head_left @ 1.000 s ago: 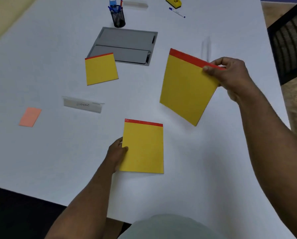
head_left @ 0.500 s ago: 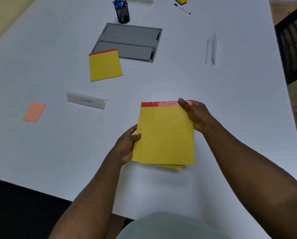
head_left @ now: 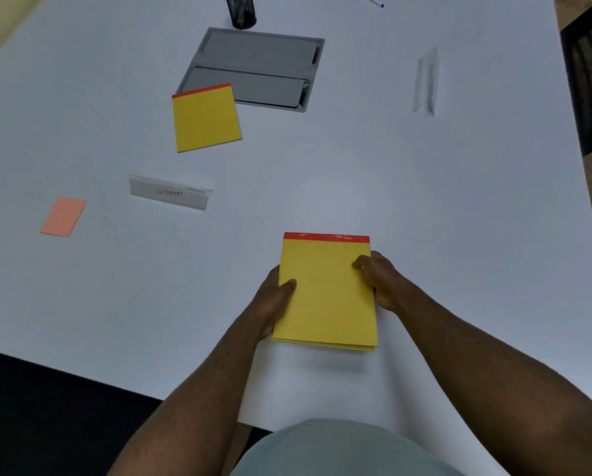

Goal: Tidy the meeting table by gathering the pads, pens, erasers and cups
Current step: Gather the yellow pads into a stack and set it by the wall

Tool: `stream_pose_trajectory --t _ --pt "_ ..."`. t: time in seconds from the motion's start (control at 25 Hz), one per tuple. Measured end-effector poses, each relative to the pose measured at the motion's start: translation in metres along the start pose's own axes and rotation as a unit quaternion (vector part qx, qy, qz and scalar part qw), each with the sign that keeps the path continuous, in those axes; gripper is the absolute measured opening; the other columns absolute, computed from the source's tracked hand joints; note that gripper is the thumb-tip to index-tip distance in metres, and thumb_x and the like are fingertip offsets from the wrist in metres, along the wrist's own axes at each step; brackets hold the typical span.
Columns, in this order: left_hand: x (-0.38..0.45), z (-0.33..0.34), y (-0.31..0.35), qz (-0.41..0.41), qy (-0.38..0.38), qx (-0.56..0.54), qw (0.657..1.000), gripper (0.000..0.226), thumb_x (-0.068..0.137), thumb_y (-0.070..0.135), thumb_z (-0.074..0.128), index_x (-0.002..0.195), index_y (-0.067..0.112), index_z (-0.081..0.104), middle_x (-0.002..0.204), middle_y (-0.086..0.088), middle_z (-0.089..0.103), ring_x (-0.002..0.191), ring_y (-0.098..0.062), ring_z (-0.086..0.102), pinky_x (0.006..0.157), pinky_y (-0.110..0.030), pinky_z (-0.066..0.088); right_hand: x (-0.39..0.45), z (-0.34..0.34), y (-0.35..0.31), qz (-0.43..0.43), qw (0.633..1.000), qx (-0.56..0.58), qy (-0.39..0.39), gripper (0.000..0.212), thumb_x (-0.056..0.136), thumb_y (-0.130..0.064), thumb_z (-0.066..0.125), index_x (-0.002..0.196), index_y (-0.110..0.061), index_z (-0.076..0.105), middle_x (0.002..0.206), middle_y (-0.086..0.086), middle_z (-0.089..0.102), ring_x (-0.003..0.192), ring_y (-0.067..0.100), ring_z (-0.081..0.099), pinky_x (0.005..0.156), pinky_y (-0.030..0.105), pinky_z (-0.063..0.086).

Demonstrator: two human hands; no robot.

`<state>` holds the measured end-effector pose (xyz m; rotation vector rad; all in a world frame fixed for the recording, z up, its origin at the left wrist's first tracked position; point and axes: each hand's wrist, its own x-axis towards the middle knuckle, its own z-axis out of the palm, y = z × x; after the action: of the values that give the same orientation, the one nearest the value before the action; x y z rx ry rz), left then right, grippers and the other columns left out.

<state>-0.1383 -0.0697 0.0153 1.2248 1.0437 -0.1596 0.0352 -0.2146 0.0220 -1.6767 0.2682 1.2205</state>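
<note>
Two yellow pads with red top strips lie stacked (head_left: pixel 325 290) on the white table (head_left: pixel 425 201) in front of me, the lower one peeking out at the bottom edge. My left hand (head_left: pixel 274 297) grips the stack's left edge, thumb on top. My right hand (head_left: pixel 377 280) holds the right edge, fingers on the top sheet. A third yellow pad (head_left: pixel 205 118) lies farther off to the left. A black mesh pen cup (head_left: pixel 241 10) stands at the far edge of view. A pen (head_left: pixel 373 1) lies at the top right.
A grey recessed cable box (head_left: pixel 257 68) sits beyond the third pad. A name card reading ELEPHANT (head_left: pixel 169 193) and a clear card holder (head_left: pixel 425 82) stand on the table. An orange sticky pad (head_left: pixel 63 216) lies at left. A black chair (head_left: pixel 589 73) is at right.
My right hand brought its pad down onto the one under my left hand. Both hands have since squared the stack and drawn it slightly nearer to me.
</note>
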Motion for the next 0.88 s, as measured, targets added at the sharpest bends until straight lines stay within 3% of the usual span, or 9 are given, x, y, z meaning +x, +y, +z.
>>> stream_pose_trajectory --t 0.12,0.24,0.32,0.4,0.52,0.64,0.76,0.88 --pt "0.009 -0.003 0.007 0.006 0.023 -0.037 0.999 0.035 0.102 0.02 0.041 0.136 0.026 0.048 0.128 -0.001 0.061 0.111 -0.024 0.062 0.096 -0.049 0.05 0.0 0.001 -0.003 -0.029 0.997 0.009 -0.067 0.034 0.098 -0.02 0.05 0.129 -0.029 0.039 0.12 0.001 0.06 0.104 0.024 0.063 0.073 0.038 0.055" --pt "0.02 -0.007 0.024 0.0 0.055 -0.099 0.994 0.032 0.101 0.017 0.044 0.129 0.025 0.056 0.118 -0.001 0.066 0.103 -0.023 0.066 0.084 -0.041 0.055 0.003 0.005 -0.013 -0.061 0.993 0.014 -0.104 0.036 0.099 -0.019 0.051 0.133 -0.026 0.041 0.124 0.003 0.061 0.103 0.023 0.064 0.075 0.039 0.056" --pt "0.031 -0.012 0.043 0.025 0.082 -0.045 0.995 0.032 0.096 0.013 0.049 0.125 0.02 0.06 0.119 -0.006 0.067 0.1 -0.023 0.066 0.085 -0.04 0.055 0.011 0.009 -0.023 -0.106 0.991 -0.003 -0.077 0.04 0.098 -0.017 0.053 0.136 -0.021 0.042 0.129 0.007 0.059 0.105 0.025 0.063 0.084 0.044 0.054" --pt "0.049 -0.025 0.067 0.074 0.134 0.093 0.984 0.034 0.092 0.014 0.053 0.124 0.014 0.061 0.125 -0.009 0.065 0.106 -0.024 0.063 0.093 -0.039 0.052 0.021 0.012 -0.035 -0.146 0.988 -0.008 -0.043 0.046 0.096 -0.019 0.055 0.139 -0.021 0.041 0.132 0.007 0.058 0.11 0.027 0.061 0.092 0.048 0.052" --pt "0.085 -0.058 0.112 0.152 0.225 0.278 0.921 0.045 0.092 0.021 0.058 0.134 0.006 0.053 0.133 -0.013 0.059 0.121 -0.027 0.055 0.102 -0.031 0.04 0.037 0.016 -0.054 -0.195 0.981 -0.009 0.002 0.048 0.096 -0.023 0.057 0.141 -0.024 0.04 0.131 0.002 0.057 0.11 0.022 0.061 0.089 0.042 0.053" --pt "0.131 -0.098 0.156 0.165 0.283 0.301 0.896 0.054 0.092 0.026 0.059 0.139 0.002 0.046 0.141 -0.019 0.049 0.131 -0.032 0.045 0.108 -0.032 0.032 0.059 0.02 -0.07 -0.219 0.975 0.017 0.033 0.047 0.097 -0.022 0.055 0.141 -0.026 0.04 0.132 -0.001 0.056 0.108 0.018 0.06 0.083 0.034 0.052" --pt "0.182 -0.132 0.195 0.13 0.339 0.288 0.886 0.066 0.091 0.033 0.062 0.141 -0.002 0.039 0.143 -0.023 0.045 0.134 -0.035 0.042 0.109 -0.036 0.033 0.087 0.023 -0.082 -0.209 0.976 0.039 0.048 0.048 0.098 -0.021 0.053 0.143 -0.026 0.038 0.136 0.001 0.055 0.116 0.023 0.058 0.094 0.044 0.05" --pt "0.23 -0.158 0.22 0.089 0.372 0.283 0.879 0.072 0.087 0.038 0.066 0.138 -0.005 0.037 0.14 -0.025 0.045 0.131 -0.038 0.044 0.106 -0.04 0.037 0.109 0.026 -0.089 -0.195 0.979 0.032 0.047 0.048 0.098 -0.023 0.054 0.143 -0.028 0.039 0.135 0.0 0.056 0.117 0.024 0.058 0.095 0.046 0.05"
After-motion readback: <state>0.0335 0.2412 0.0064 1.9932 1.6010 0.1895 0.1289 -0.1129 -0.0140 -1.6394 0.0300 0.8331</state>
